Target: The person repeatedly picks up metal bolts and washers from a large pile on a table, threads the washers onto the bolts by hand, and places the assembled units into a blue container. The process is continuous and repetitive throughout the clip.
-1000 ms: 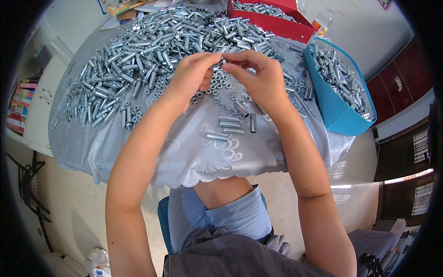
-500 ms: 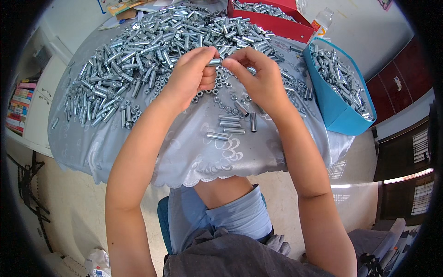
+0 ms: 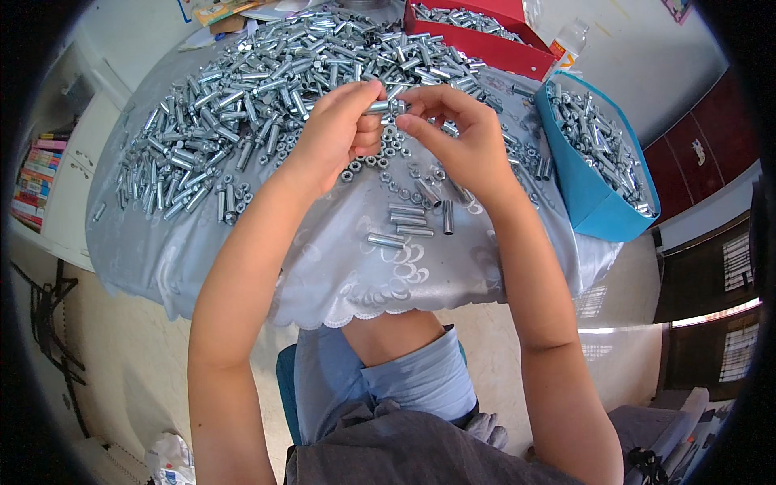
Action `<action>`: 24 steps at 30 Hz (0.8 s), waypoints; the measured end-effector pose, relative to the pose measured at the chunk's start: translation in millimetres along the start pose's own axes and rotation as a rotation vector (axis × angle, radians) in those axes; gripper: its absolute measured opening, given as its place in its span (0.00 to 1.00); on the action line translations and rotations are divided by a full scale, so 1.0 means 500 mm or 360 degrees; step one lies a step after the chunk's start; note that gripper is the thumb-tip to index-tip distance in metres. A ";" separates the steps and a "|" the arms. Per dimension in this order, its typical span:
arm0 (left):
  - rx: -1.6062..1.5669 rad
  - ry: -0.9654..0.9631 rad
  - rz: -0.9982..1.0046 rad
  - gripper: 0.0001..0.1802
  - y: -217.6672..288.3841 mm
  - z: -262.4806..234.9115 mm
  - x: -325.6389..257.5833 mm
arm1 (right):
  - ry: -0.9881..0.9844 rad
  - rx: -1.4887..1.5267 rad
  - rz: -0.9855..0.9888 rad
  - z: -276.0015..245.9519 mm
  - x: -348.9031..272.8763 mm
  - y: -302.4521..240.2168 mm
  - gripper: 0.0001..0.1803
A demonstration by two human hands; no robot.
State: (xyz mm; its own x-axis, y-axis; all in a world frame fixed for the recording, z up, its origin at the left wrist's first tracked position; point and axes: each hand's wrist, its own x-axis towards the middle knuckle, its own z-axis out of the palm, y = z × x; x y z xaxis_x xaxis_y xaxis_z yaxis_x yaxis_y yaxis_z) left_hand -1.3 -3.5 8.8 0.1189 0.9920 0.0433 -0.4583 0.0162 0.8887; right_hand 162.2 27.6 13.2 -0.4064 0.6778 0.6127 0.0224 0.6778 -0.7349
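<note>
My left hand (image 3: 333,133) is closed around a shiny metal expansion bolt (image 3: 377,107), held level above the table with its right end sticking out. A nut (image 3: 396,107) sits on that end. My right hand (image 3: 462,133) has its thumb and forefinger at the nut, one on each side of it; its other fingers are curled and partly hidden. Below the hands, loose nuts (image 3: 392,152) are scattered on the cloth. Closer to me lie several bare metal sleeves (image 3: 406,219). Behind the hands spreads a large heap of expansion bolts (image 3: 323,56).
A blue fabric bin (image 3: 582,206) full of bolts stands at the table's right edge. At the back are a red box (image 3: 485,42) holding more bolts and a clear plastic bottle (image 3: 569,42). A silvery patterned cloth (image 3: 339,275) covers the table, hanging over its front edge.
My right fingertips have parted slightly and shifted right, so the nut on the bolt's end now shows. My left hand keeps its hold, nearly still.
</note>
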 end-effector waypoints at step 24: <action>0.0123 0.0011 -0.0097 0.10 0.004 0.003 -0.004 | -0.0094 -0.0167 0.0031 -0.012 -0.001 -0.024 0.12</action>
State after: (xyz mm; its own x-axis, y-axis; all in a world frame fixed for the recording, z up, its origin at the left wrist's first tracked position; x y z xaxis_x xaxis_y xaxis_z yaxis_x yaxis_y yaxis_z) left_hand -0.9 -5.6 11.2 0.1382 0.9903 -0.0149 -0.3807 0.0670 0.9223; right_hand 167.5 21.1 23.4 -0.4578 0.6753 0.5783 0.1248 0.6928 -0.7103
